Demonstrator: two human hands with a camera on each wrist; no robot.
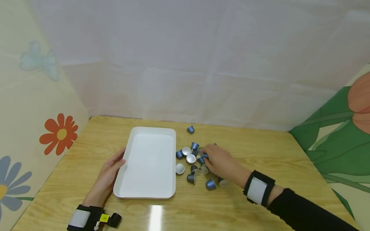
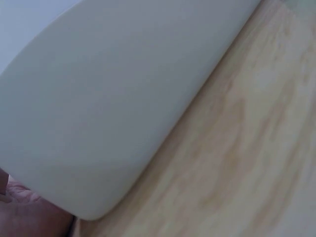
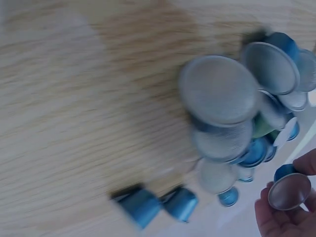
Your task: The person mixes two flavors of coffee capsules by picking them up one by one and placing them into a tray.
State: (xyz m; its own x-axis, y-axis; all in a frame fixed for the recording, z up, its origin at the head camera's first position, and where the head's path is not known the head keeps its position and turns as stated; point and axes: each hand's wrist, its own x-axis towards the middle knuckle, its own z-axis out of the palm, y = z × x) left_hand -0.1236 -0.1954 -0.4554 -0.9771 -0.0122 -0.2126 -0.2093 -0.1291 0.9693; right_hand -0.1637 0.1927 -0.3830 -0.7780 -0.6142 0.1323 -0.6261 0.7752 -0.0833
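Note:
A white rectangular tray (image 1: 145,163) lies on the wooden table, with my left hand (image 1: 106,176) gripping its left side, thumb at the rim. The tray's pale outer wall (image 2: 113,108) fills much of the left wrist view. To the right of the tray is a loose pile of coffee capsules (image 1: 190,158), blue, dark and green, several showing silvery lids. My right hand (image 1: 224,162) is at the pile's right side. In the right wrist view its thumb and fingers pinch a blue coffee capsule (image 3: 290,191), lid facing the camera.
One blue capsule (image 1: 190,129) lies apart near the back edge of the table (image 1: 245,141). Another blue capsule (image 1: 210,184) lies at the near side of the pile. A white cloth (image 1: 185,80) hangs behind, and flower-printed panels (image 1: 60,134) stand at both sides.

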